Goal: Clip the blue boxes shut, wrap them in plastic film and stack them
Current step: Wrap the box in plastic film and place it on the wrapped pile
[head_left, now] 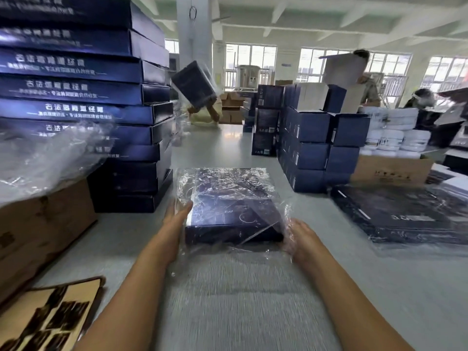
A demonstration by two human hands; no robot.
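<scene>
A dark blue box [233, 216] lies flat on the grey table [379, 287] in front of me, inside loose clear plastic film [222, 183] that spreads toward me over the table. My left hand [174, 219] lies flat against the box's left side, fingers straight, partly under the film. My right hand [301, 236] is at the box's near right corner, covered by film, with fingers curled into it. A tall stack of flat blue boxes [101, 102] stands at the left.
A brown carton [43, 224] with loose film on it stands at the left. Upright blue boxes [316, 145] are piled at centre right, a film-wrapped dark box [400, 214] lies at the right. A printed card [48, 317] lies near left. People work behind the piles.
</scene>
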